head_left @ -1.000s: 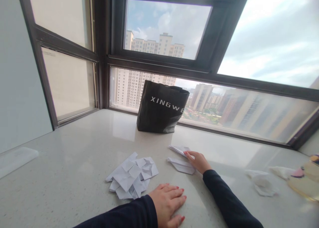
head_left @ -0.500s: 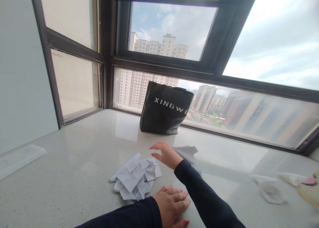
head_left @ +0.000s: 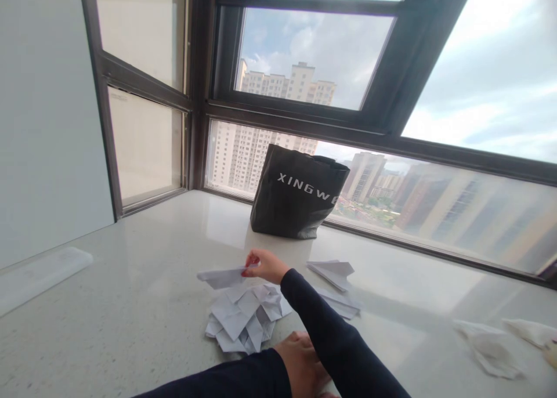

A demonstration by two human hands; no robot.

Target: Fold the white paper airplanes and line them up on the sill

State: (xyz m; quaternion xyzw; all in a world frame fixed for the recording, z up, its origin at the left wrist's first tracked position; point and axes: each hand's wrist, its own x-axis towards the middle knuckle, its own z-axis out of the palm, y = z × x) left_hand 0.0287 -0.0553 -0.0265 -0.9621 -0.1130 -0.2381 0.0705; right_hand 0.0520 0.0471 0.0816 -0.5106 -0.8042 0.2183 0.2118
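My R hand (head_left: 253, 264) pinches folded paper (head_left: 223, 278) by its right end, far side of paper pile (head_left: 243, 318); best go light w/ pressure, sparing folds. L hand (head_left: 299, 363) part hidden, can't tell grip.

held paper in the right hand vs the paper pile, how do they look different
The held paper looks like one slim folded piece, while the paper pile is many overlapping pieces spread broader. The held paper is pinched in the right hand; the paper pile lies on the counter. The held paper is nearer the window than the paper pile. Both are white, folded paper.
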